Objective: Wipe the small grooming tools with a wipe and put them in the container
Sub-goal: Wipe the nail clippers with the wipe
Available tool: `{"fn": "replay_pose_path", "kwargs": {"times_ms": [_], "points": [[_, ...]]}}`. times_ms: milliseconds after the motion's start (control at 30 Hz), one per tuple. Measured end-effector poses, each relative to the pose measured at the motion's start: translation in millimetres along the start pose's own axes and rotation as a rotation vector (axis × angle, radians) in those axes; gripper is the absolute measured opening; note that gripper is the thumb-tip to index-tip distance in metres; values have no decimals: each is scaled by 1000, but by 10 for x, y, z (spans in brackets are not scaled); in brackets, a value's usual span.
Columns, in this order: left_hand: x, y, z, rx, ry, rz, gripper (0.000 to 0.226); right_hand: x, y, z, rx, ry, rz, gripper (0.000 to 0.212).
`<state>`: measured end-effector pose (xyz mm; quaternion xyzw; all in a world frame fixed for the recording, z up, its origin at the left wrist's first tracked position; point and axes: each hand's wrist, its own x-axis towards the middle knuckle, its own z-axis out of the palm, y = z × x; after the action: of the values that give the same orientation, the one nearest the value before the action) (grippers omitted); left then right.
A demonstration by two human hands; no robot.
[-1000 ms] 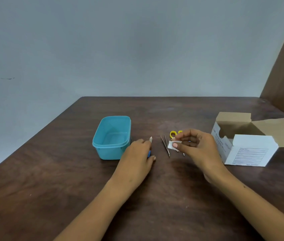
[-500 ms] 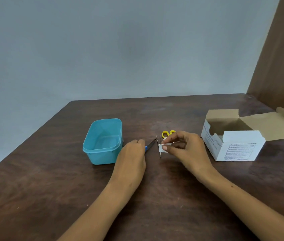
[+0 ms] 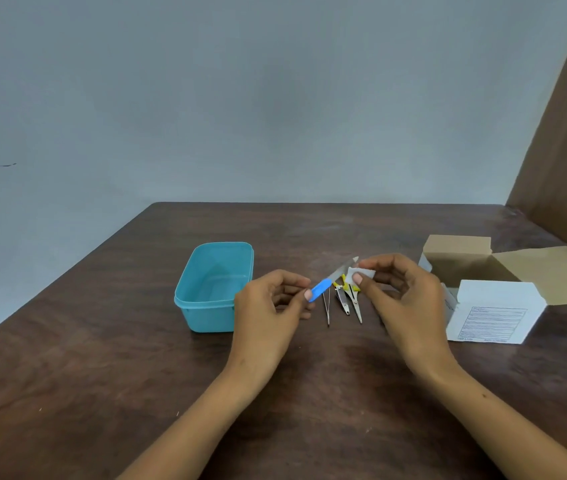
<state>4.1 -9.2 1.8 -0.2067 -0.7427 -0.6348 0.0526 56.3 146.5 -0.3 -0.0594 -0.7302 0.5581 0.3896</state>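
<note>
My left hand (image 3: 270,308) pinches the blue handle of a nail file (image 3: 330,282) and holds it above the table, its metal blade pointing up to the right. My right hand (image 3: 401,292) holds a small white wipe (image 3: 361,273) against the blade near its tip. Below them on the table lie thin tweezers (image 3: 327,306), a nail clipper (image 3: 342,301) and small yellow-handled scissors (image 3: 355,299). An open teal container (image 3: 212,289) with nothing visible inside stands just left of my left hand.
An open white cardboard box (image 3: 493,306) with its brown flaps raised stands at the right on the dark wooden table (image 3: 102,393). A grey wall runs behind the table and a brown panel rises at the far right.
My left hand has lifted the blue-handled file off the table. My right hand has brought the wipe up to its blade. The tweezers, clipper and scissors now show beneath.
</note>
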Motion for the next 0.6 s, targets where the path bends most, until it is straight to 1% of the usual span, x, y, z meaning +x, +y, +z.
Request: {"fn": "replay_pose_path", "kwargs": {"times_ms": [67, 167, 367, 600], "points": [[-6, 8, 11, -83, -15, -27, 12, -26, -10, 12, -39, 7, -58, 12], [-31, 29, 28, -148, -41, -36, 11, -55, -30, 25, -123, -3, -205, 13], [-59, 40, 52, -167, -53, 4, 15, -98, -52, 83, -285, -51, -414, 13], [-45, 37, 21, -175, -4, -1, 13, -178, 15, 155, -414, -121, -574, 20]]}}
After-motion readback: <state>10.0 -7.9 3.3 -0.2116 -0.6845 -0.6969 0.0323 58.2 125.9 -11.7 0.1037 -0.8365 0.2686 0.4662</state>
